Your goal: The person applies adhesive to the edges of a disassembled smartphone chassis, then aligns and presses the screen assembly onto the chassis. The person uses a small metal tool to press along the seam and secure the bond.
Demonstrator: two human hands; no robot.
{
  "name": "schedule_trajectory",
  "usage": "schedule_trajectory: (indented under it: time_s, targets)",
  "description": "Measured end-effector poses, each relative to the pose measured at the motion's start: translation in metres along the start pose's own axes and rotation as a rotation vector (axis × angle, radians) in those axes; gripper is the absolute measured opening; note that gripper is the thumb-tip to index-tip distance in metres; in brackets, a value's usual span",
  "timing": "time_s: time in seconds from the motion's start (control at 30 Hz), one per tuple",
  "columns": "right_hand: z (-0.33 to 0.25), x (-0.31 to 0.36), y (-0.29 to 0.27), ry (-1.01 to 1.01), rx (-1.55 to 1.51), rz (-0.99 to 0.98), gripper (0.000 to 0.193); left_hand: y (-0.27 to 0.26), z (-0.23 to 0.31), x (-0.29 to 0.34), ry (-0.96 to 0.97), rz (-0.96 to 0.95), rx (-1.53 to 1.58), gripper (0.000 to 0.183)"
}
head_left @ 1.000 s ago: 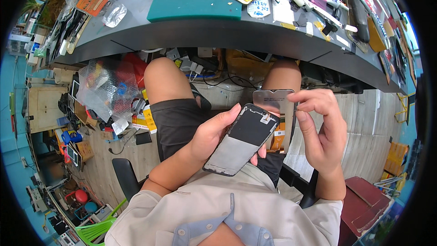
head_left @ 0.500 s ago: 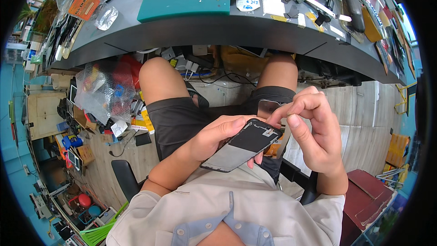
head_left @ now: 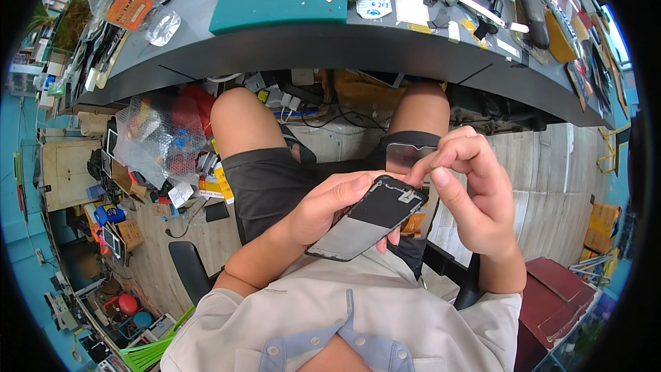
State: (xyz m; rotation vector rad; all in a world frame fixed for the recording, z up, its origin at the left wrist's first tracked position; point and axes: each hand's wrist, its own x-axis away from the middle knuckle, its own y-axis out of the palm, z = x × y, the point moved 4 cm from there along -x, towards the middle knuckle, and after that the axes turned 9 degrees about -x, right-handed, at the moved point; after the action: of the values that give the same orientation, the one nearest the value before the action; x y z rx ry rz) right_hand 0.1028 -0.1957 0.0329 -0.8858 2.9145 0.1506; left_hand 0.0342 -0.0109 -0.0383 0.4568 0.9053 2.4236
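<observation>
My left hand grips a phone display panel along its left side, thumb near the top corner and fingertips showing under the right edge. The panel is tilted, its back facing up: black on the upper half, grey on the lower, with a small pale label near the top corner. At that top end, my right hand has thumb and forefinger bent together, with another fingertip touching the panel's edge. What they pinch is too small to tell. Behind the panel shows a clear, dark-rimmed pane with rounded corners; which hand supports it cannot be told.
A dark grey curved desk spans the far side, with a green mat and many tools on it. Bubble wrap and boxes lie on the floor at left. Chair armrests flank me; a dark red case stands at right.
The clear pane has turned slightly and shows wider beyond the panel. My right hand has shifted a little, while the display panel stays nearly in place, tilting slightly.
</observation>
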Motion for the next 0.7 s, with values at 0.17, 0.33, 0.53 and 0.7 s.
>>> schedule_trajectory:
  time_s: [0.17, 0.33, 0.53, 0.7]
  targets:
    - [-0.015, -0.007, -0.004, -0.221, 0.484, -0.046, 0.012, -0.003, -0.001, 0.002, 0.003, 0.066, 0.019, 0.077]
    - [-0.017, -0.009, 0.004, -0.368, 0.651, 0.048, 0.02, -0.004, -0.002, 0.002, 0.001, 0.102, 0.062, 0.072]
    - [-0.017, -0.005, 0.014, -0.456, 0.786, 0.076, 0.025, -0.003, -0.001, 0.003, 0.022, 0.112, 0.112, 0.065]
    - [-0.02, -0.003, 0.02, -0.516, 0.839, 0.08, 0.028, -0.003, -0.002, 0.003, 0.04, 0.12, 0.13, 0.063]
